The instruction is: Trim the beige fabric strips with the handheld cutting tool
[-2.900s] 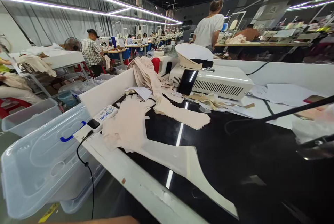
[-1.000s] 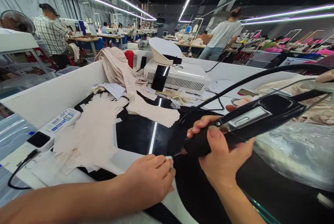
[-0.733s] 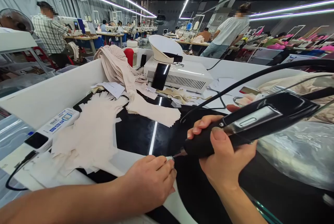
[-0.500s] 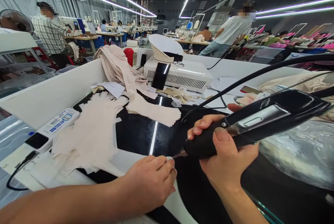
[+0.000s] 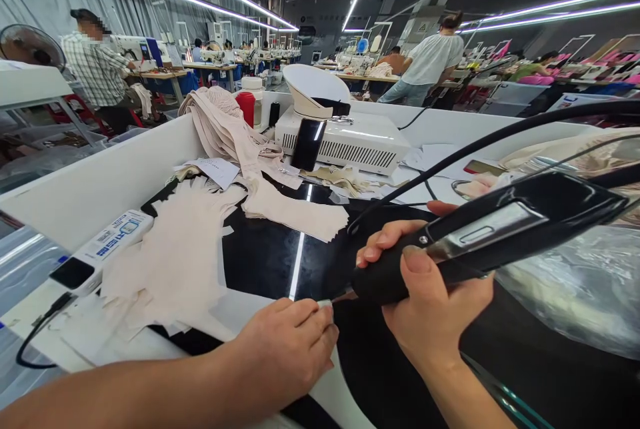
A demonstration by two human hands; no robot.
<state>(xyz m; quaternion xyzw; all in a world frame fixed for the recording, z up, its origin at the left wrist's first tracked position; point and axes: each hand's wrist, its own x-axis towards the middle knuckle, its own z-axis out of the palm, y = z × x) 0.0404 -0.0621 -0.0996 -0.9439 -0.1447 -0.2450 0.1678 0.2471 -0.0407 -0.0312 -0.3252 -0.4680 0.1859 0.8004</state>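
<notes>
My right hand [image 5: 433,299] is wrapped around a thick black corded hand tool [image 5: 480,232] with a silver panel on its side. A narrow metal tip juts from the tool's left end and meets the fingertips of my left hand [image 5: 285,355]. Those fingers are pinched together; a small pale edge shows at the fingertips, and whatever else they hold is hidden. Below both hands lies a glossy black surface [image 5: 270,259] with white areas. Pale pink fabric pieces [image 5: 177,259] with jagged edges are piled to the left, and a fabric strip [image 5: 300,209] extends across the black surface.
A phone [image 5: 309,143] leans against a white vented box [image 5: 350,142] at the back. A white power bank [image 5: 110,242] with a cable sits at left. The tool's black cable [image 5: 450,152] arches over the right side, above clear plastic bags [image 5: 575,289]. Low white walls [image 5: 100,185] border the table.
My hands and the tool stay almost in place, with only a slight shift of the tool. In the background, the person in the white top has moved left and turned away.
</notes>
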